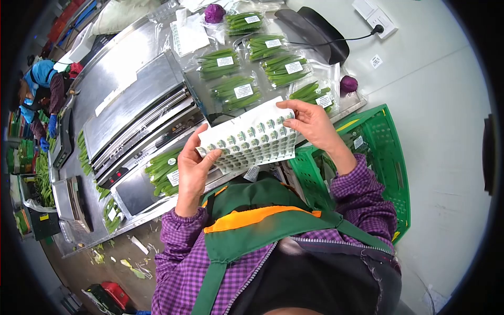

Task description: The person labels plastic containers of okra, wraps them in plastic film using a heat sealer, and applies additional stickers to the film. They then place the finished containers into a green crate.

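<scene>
A white sheet of small round green stickers is stretched between my two hands, in front of my apron. My left hand pinches its left edge between thumb and fingers. At the upper right corner, my right hand grips the sheet the same way. Beyond it on the metal table lie several clear bags of green beans, each with a white label. Another labelled bag of green beans lies just left of my left hand, carrying a round sticker too.
A steel wrapping machine stands on the table to the left. By my right arm is a green crate with labelled bags inside. Two red cabbages sit farther back. A co-worker in blue gloves is at far left. Vegetable scraps litter the floor.
</scene>
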Tool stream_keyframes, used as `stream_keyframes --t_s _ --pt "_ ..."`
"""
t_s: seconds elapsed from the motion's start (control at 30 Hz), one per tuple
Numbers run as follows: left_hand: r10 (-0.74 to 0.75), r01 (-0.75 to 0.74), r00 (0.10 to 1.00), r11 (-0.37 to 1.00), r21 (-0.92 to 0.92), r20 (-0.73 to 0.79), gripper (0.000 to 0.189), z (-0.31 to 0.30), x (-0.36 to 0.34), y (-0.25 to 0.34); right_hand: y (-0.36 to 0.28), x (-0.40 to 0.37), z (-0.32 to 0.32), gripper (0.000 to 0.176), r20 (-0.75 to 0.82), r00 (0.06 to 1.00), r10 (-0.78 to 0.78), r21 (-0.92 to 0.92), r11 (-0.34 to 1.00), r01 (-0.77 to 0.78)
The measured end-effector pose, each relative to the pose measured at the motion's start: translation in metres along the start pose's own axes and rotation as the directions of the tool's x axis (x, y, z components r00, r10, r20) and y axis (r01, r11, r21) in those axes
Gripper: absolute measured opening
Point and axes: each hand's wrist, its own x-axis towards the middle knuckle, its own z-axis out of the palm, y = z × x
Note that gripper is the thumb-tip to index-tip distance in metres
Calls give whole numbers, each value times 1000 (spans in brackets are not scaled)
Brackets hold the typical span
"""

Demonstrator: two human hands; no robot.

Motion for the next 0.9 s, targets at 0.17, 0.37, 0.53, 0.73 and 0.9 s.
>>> stream_keyframes --t_s 0.17,0.37,0.53,0.73,0.9 --pt "36 -28 998 982 186 -44 52 -11 3 -12 0 1 -8 28 89 995 42 -103 994 -33" --pt "221 -243 970 887 393 100 59 -3 2 5 -4 7 -15 28 106 988 109 -134 986 -95" --pt "58 -51 998 929 365 -7 46 3 1 14 -10 10 -10 26 190 975 115 -38 993 -110" --pt "20 -4 999 887 462 -30 16 -18 -1 -1 3 9 -10 21 223 962 161 -93 985 -143" --pt "-130 161 987 875 457 -98 13 -19 -4 2 7 9 -11 15 266 938 224 -164 969 -185"
